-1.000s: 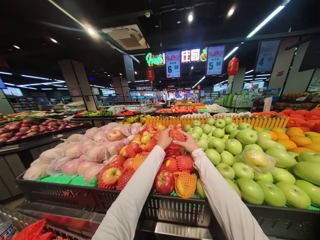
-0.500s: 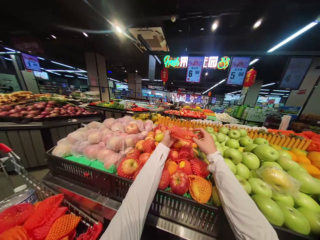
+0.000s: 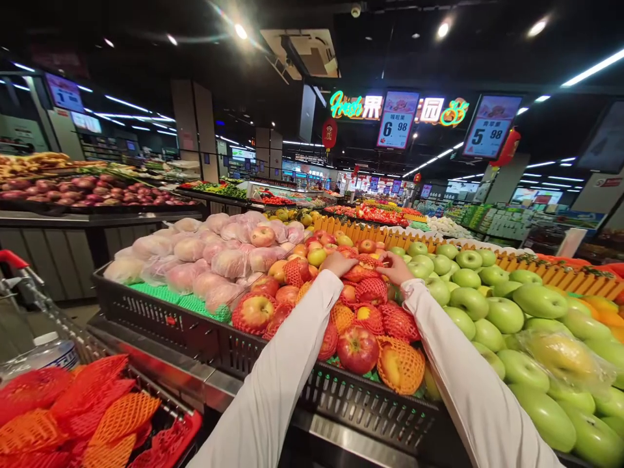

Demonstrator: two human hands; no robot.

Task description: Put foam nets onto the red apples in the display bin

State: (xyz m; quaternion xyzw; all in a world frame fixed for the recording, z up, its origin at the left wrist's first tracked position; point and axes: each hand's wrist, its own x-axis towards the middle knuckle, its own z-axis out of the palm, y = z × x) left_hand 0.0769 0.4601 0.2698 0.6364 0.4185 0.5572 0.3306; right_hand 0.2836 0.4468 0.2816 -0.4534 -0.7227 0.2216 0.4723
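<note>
My left hand [image 3: 338, 264] and my right hand [image 3: 396, 268] reach into the red apples from either side of one apple in a red foam net [image 3: 366, 268]. The fingers of both hands are bent and pinch the net at its left and right edges; the fingertips are partly hidden. Around them lie other apples, some bare, like the red apple [image 3: 358, 350] at the front, some in red nets. An orange foam net [image 3: 400, 365] wraps an apple at the front corner.
A black crate [image 3: 209, 338] holds the apples and the bagged pale pink fruit [image 3: 229, 260]. Green apples [image 3: 507, 315] are heaped on the right. At lower left, a cart [image 3: 190, 432] carries loose red and orange foam nets [image 3: 121, 416] and a plastic bottle [image 3: 51, 348].
Both hands have come down with the red net, which was stretched between them above the apples and now lies over an apple. The view has shifted slightly.
</note>
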